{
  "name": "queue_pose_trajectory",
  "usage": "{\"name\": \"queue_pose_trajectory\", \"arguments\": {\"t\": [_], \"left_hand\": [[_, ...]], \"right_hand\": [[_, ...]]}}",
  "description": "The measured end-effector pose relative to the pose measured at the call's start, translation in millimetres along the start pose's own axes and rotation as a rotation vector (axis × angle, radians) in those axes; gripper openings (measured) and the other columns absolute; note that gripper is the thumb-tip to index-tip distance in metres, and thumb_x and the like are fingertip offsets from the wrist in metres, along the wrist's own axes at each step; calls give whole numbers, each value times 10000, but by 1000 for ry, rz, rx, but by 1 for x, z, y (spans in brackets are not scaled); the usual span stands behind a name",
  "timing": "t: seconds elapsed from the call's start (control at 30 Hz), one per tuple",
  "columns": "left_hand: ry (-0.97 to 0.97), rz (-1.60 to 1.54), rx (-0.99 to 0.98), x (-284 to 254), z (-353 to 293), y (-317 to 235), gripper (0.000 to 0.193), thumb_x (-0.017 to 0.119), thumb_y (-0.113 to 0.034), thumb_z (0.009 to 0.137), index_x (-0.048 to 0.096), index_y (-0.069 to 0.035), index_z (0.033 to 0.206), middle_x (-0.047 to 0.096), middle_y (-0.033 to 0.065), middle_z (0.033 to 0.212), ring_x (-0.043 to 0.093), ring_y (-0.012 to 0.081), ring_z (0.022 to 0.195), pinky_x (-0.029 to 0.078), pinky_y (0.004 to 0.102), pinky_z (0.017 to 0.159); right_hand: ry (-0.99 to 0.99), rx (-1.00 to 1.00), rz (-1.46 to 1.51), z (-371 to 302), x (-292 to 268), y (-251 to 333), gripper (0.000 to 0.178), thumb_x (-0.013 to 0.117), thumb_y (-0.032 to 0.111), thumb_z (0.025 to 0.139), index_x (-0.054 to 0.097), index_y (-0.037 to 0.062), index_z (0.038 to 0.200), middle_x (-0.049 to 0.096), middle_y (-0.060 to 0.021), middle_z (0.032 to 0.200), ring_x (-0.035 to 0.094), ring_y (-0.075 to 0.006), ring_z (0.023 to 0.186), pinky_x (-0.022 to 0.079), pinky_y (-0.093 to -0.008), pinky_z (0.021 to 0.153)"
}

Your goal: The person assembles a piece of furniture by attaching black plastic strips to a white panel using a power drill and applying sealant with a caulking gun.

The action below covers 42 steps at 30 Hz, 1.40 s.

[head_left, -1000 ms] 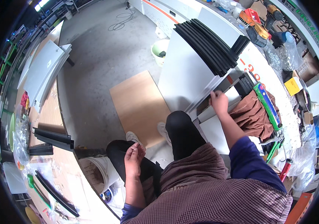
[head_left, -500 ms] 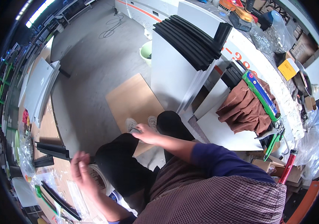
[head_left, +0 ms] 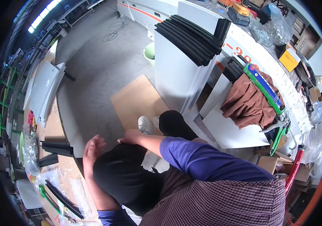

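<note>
I saw the left hand [head_left: 92, 150] loosely open, apparently empty, black strips [head_left: 57, 147] at its nine o'clock; whether the right hand [head_left: 131, 136], near three, held anything, I couldn't tell. Seemingly between holds, any grasp called for closing fingers.

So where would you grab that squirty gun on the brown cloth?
Probably by its green handle, coming from the near side with the right hand. The caulking gun lies with its long tube pointing away, while the handle juts past the brown cloth toward the person.
</note>
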<state>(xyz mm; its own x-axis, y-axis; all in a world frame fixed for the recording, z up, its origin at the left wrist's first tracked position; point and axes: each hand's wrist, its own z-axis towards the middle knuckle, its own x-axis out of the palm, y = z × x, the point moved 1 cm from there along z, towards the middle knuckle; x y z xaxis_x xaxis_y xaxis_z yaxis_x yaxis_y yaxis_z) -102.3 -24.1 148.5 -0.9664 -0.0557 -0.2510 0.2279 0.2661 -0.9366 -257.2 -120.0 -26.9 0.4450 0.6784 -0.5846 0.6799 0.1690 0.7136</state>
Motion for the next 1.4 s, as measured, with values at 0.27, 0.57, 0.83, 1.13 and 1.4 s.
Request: {"name": "queue_pose_trajectory", "arguments": {"t": [0.27,0.57,0.83,1.13,1.4], "left_hand": [[86,-32,-9,5,-5,-8,645,492,-541,970,488,-46,1384,608,118,1257,600,186,1086,435,305,935],[90,1,-37,5,-1,-5,623,468,-525,984,489,-50,1385,615,113,1250,603,185,1093,438,311,936],[63,-29,-53,7,0,-5,629,512,-532,961,510,-54,1368,626,108,1225,613,203,1076,443,322,932],[67,-30,-63,6,5,-1,566,465,-508,991,521,-87,1364,641,79,1214,612,180,1069,428,315,931],[82,-37,-92,2,12,9,540,462,-473,994,515,-87,1368,641,86,1217,606,187,1089,431,334,941]], "right_hand": [[207,-20,-153,-16,-8,8,827,303,793,866,676,136,1202,621,-148,1270,562,-342,1208,432,-439,1008],[134,-6,82,-12,12,-11,839,425,806,812,709,67,1092,665,-188,1142,604,-364,1129,458,-426,969],[216,-27,-111,-3,14,-8,827,351,781,866,698,72,1114,649,-183,1174,590,-368,1138,454,-443,964],[279,-47,-119,12,27,-26,848,329,795,862,696,80,1132,663,-186,1164,602,-376,1128,449,-441,974],[240,-10,174,18,52,-52,936,335,852,818,722,24,1018,697,-200,881,672,-349,914,478,-453,850]]}}
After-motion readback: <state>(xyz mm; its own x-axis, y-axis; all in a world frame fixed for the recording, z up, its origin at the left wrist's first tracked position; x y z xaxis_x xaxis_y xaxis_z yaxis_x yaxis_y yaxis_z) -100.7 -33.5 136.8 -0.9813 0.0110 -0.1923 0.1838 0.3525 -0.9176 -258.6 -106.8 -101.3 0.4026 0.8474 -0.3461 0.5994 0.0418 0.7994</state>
